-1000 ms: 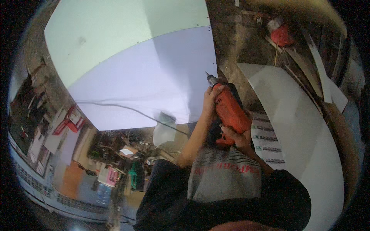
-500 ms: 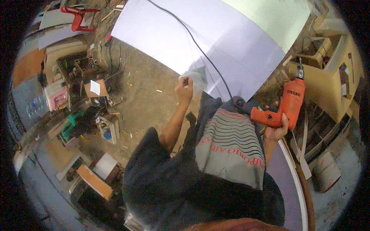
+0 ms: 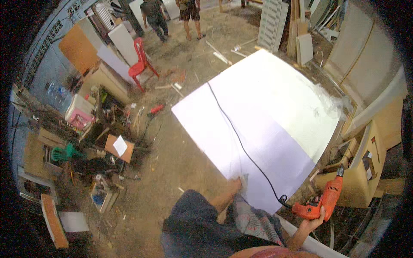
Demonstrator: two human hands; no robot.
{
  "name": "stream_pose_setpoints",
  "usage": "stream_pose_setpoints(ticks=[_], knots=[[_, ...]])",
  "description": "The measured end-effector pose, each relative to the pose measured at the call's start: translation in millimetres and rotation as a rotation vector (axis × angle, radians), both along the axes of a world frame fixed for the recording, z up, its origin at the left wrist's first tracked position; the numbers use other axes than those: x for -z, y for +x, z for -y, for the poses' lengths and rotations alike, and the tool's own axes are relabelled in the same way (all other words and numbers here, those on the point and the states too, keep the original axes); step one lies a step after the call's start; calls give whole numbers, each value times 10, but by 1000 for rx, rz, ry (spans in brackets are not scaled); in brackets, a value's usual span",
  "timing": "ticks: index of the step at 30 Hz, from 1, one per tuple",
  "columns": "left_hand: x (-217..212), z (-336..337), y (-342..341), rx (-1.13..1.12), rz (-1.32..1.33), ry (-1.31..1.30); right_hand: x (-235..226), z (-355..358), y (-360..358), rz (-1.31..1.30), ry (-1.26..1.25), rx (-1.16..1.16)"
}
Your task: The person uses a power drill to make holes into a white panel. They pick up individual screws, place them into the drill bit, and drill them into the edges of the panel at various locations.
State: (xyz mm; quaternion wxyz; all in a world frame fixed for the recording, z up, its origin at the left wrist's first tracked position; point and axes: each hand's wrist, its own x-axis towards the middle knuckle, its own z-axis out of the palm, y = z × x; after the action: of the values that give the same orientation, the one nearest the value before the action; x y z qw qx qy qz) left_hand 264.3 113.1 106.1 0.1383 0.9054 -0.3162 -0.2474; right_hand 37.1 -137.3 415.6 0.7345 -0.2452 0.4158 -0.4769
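My right hand [image 3: 315,220] is wrapped round the handle of an orange electric drill [image 3: 330,198], its chuck pointing up and away. The drill's black cord [image 3: 243,148] runs from the handle across a large white board [image 3: 206,116]. At the board's near edge, my left hand [image 3: 235,188] is closed on a thin piece of clear plastic [image 3: 245,182]. Its fingers are partly blurred. Over my lap, beside the left forearm, lies a grey printed cloth [image 3: 254,219].
A red chair [image 3: 140,64] and a red-handled tool [image 3: 156,109] are on the left, near a cluttered bench [image 3: 103,107]. Crumpled plastic [image 3: 331,103] lies on the board's far right. A tan cabinet [image 3: 363,172] stands at right. Two people [image 3: 189,15] stand far off.
The view has tilted up, showing more of the room and the whole board. My left hand has lowered beside my lap with the plastic. The drill stays in my right hand.
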Motion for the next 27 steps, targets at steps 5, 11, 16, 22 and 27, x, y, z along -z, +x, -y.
stream_pose_setpoints(ticks=[5,11,16,22,27], knots=[[239,17,54,56,-40,37,-143,-184,-190,2,-166,23],[316,59,14,93,-69,52,-238,-207,-495,-1,-84,36],[476,2,-103,92,-82,28,-231,-191,-581,-60,-144,67],[434,-208,-177,46,-32,-244,-93,-3,-650,-88,-112,35],[-651,-482,-344,-712,-5,-546,142,302,-763,-86,-364,-24]])
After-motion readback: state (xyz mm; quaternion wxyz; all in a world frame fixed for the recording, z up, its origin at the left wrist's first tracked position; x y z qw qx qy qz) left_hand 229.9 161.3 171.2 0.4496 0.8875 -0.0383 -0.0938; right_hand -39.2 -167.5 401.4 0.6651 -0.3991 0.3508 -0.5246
